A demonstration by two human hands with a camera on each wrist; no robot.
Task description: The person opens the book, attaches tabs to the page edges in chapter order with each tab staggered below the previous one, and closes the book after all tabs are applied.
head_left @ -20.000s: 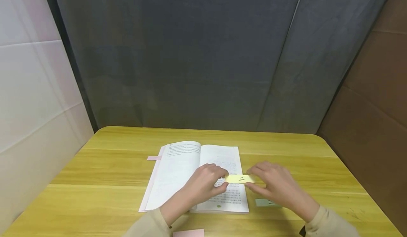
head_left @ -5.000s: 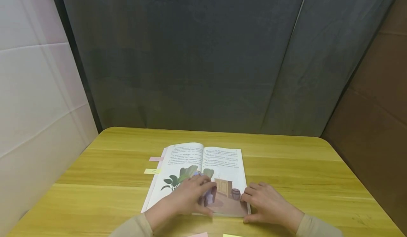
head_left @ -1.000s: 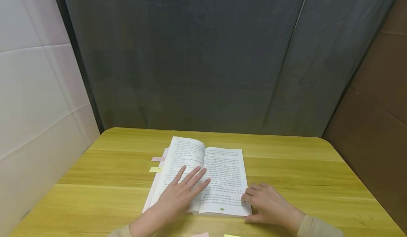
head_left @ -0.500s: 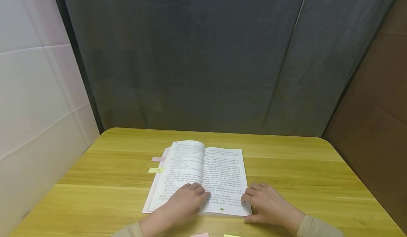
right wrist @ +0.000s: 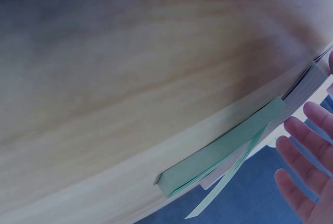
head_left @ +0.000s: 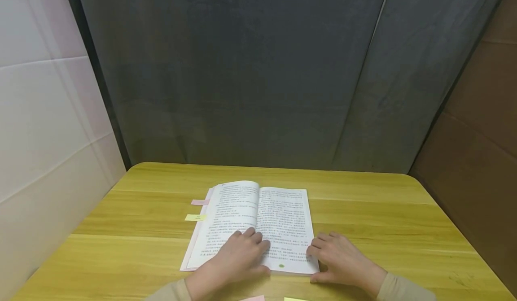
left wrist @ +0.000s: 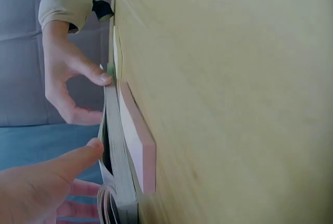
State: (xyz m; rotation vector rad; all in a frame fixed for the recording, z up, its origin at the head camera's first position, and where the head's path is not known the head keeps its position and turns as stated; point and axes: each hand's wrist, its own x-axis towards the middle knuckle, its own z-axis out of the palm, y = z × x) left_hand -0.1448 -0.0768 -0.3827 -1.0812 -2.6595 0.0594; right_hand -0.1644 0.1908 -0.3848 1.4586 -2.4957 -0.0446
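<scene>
An open book (head_left: 282, 220) lies on the wooden table, printed text on both pages. My left hand (head_left: 238, 254) rests over the lower part near the spine, fingers loosely bent; in the left wrist view its thumb (left wrist: 78, 159) is above the pages. My right hand (head_left: 339, 258) rests at the lower right corner, thumb by the bottom edge and fingertips on the page margin. Its fingers (right wrist: 304, 146) look spread and relaxed in the right wrist view. A pink sticky tab (head_left: 199, 202) and a yellow sticky tab (head_left: 195, 217) stick out from the book's left side.
A pink sticky-note pad (left wrist: 138, 135) and a yellow pad (left wrist: 117, 52) lie before the book at the near side. Beside it, a green sticky-note pad (right wrist: 223, 148) has a strip lifted. A dark panel (head_left: 250, 76) stands behind the table (head_left: 383, 202).
The yellow note pinched by both hands 20 s ago now sticks out at the book's left. Illustrated pages have given way to text pages. The left hand's spread fingers have drawn in; the right stays.
</scene>
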